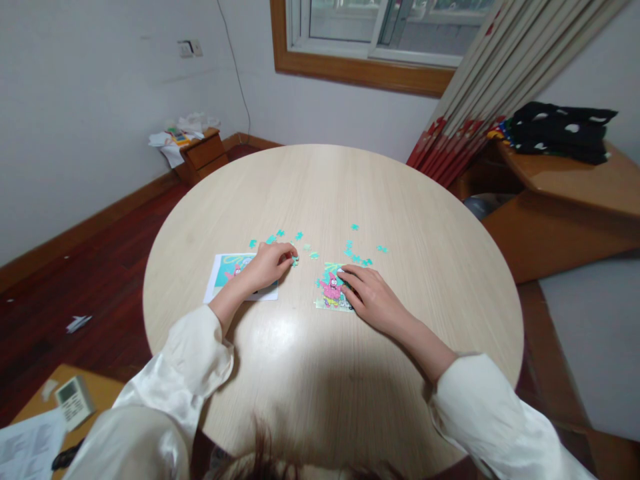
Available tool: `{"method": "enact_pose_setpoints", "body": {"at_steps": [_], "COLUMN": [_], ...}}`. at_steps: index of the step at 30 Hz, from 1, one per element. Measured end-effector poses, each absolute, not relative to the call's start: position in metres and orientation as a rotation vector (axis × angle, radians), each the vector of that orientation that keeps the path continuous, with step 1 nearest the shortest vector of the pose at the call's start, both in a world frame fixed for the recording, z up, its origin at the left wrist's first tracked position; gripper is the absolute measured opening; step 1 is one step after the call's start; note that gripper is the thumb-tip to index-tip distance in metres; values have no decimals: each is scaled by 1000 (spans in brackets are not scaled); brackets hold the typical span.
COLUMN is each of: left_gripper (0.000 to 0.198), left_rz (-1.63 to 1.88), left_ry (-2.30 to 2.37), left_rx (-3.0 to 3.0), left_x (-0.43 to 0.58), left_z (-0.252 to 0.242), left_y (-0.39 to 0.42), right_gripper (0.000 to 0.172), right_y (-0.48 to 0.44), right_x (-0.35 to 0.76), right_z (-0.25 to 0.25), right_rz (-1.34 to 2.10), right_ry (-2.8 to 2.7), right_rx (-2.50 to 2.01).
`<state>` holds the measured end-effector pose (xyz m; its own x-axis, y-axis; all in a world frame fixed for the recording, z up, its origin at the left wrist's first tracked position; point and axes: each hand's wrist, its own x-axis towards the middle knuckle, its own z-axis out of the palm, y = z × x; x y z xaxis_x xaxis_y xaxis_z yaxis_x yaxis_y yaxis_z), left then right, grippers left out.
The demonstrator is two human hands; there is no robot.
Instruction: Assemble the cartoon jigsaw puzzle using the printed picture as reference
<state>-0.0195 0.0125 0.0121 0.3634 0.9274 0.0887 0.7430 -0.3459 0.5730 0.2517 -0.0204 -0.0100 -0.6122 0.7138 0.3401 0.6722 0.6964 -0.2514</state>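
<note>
My left hand (270, 264) reaches over a printed picture sheet (220, 283) and covers part of it. Its fingertips are closed on a small teal jigsaw piece (295, 262) just above or at the tabletop. A partly joined jigsaw puzzle (332, 293) with a pink cartoon starfish lies to the right. Across that puzzle's right side rests my right hand (373, 297), fingers stretched and slightly apart, hiding some of it. Loose teal pieces lie beyond the hands, such as one piece (299, 236) on the left and another piece (355, 227) on the right.
Everything lies on a round pale wooden table (320, 193). A wooden cabinet (575, 200) with a black patterned cloth (560, 130) stands at the right, beside a long curtain (480, 87). At lower left, a small white device with a screen (75, 402) sits on another surface.
</note>
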Motion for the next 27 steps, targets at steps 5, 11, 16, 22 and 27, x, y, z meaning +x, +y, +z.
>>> {"method": "enact_pose_setpoints", "body": {"at_steps": [5, 11, 16, 22, 27], "left_gripper": [12, 19, 38, 29, 24], "left_rz": [550, 702, 978, 1078, 1102], "left_ry": [1455, 1583, 1880, 1976, 1957], "left_rx": [2176, 2153, 1959, 1868, 1838], "left_x": [-19, -17, -22, -31, -33], "left_z": [12, 14, 18, 21, 22], "left_y": [13, 14, 15, 17, 18], "right_gripper": [32, 33, 33, 32, 32], "right_y": [-20, -20, -20, -19, -20], "right_x": [251, 252, 252, 252, 252], "right_z": [-10, -10, -11, -12, -11], "right_rz": [117, 138, 146, 136, 147], "right_ry": [-2491, -2487, -2488, -2485, -2487], "right_rx": [-1073, -1076, -1073, -1079, -1084]}}
